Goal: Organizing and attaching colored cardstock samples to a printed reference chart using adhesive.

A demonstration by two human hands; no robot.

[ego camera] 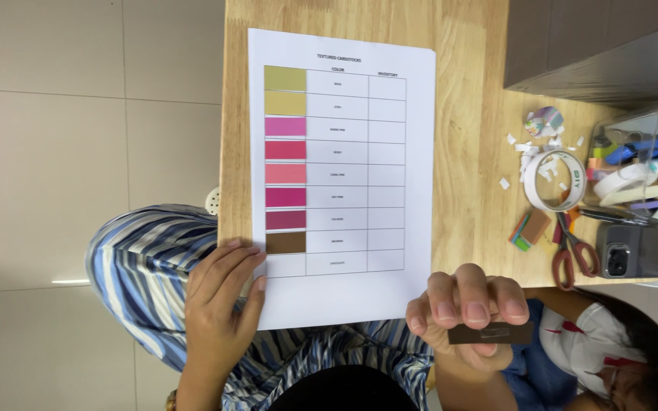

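The left hand (221, 304) lay flat on the white paper colour-swatch chart (342, 175) while the right hand (466, 313)'s grip pinched a small dark-brown rectangular card (490, 332) over the wooden table (472, 114).

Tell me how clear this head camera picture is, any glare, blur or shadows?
Head view: evenly lit and mostly sharp; the white paper chart with coloured swatches is crisp, though its small print is too fine to read. A bright glare streak lies on the pale tiled floor. The right hand, pinching a small dark brown card strip, looks slightly soft. The left hand casts a faint shadow.
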